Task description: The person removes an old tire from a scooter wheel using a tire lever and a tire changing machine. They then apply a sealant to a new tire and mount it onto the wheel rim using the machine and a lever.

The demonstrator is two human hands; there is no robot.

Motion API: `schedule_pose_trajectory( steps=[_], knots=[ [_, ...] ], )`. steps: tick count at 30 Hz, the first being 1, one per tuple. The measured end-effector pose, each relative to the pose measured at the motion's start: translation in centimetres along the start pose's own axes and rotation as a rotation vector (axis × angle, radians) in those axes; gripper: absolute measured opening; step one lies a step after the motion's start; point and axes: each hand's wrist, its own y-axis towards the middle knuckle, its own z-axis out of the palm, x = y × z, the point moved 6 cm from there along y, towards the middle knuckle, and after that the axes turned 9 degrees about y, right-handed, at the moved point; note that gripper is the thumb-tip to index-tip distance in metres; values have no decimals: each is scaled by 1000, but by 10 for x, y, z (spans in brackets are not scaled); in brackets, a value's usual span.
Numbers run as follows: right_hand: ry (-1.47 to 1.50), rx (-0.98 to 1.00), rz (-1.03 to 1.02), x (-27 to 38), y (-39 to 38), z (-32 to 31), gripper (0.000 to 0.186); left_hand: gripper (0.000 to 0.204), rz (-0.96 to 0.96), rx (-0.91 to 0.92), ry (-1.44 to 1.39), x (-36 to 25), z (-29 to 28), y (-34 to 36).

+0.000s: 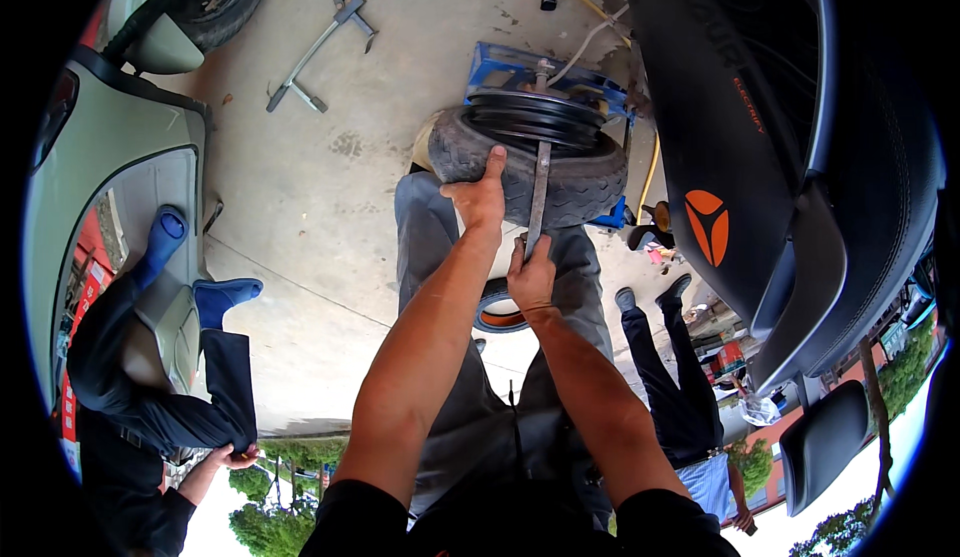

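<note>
Between my knees a worn black tyre sits tilted around a black wheel rim, part of which stands out of it. My left hand grips the tyre's near side, thumb stretched up over the tread; its other fingers are partly hidden. A long flat steel tyre lever runs from the rim toward me across the tyre. Its near end is wrapped in my right hand. Behind the rim is a blue metal stand, mostly covered by the wheel.
A dark scooter body closes in on the right, a pale green scooter on the left. A T-shaped metal tool lies on the concrete floor. Another tyre lies below my forearms. One person in blue boots sits left; another person stands right.
</note>
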Motion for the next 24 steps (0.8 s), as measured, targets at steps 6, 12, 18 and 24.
schedule_pose_trajectory(
  steps=[6,12,18,24],
  knots=[
    [12,31,17,-19,1,8,23,142,46,-65,-34,7,2,-1],
    [15,17,4,-36,3,17,23,137,62,-67,-101,15,6,1],
    [52,-37,-127,-36,9,24,28,131,106,-9,-260,15,10,6],
    [-47,-25,-110,-25,10,27,29,129,67,37,-243,12,3,12]
  ],
)
